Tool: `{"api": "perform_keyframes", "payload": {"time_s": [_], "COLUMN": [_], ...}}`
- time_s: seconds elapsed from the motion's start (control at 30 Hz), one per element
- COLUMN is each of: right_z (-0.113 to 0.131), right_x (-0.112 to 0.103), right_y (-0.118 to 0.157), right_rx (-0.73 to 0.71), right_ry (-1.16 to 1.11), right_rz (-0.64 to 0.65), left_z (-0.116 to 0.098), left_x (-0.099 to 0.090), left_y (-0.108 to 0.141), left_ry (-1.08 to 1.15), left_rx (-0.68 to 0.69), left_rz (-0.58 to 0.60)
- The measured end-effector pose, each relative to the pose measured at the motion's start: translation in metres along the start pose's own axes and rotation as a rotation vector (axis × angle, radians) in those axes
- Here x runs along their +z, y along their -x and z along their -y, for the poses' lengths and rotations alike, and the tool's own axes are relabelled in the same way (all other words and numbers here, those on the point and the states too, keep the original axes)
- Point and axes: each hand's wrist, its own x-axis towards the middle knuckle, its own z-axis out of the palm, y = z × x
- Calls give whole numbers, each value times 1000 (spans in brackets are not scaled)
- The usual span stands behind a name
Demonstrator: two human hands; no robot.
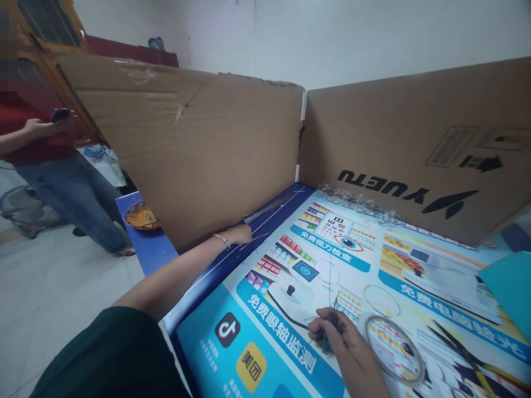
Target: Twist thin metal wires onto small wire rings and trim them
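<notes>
Over mat (199,326), slender dark bundle (327,345), tips upward

Left arm: dark green sleeve (112,354), plain fabric, loose in cut, nearly black where shaded; hem falls near the elbow. Forearm below the hem is bare. At the left wrist, one bracelet (222,240) — slim, silver-toned, with a bright metallic glint; finer detail too small to read. Left hand (241,235) is ungloved. Right hand (342,342) — likewise ungloved, its wrist bare.
</notes>
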Motion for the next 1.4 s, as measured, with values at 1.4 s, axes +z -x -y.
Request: {"api": "perform_keyframes", "payload": {"time_s": [1.4], "right_z": [-9], "right_x": [-14], "right_y": [-6], "right_rx": [-4], "right_ry": [170], "right_rz": [123], "left_z": [-21], "left_x": [-14], "left_y": [81], "left_ry": [169], "left_rx": [369], "left_rz": [-629]}}
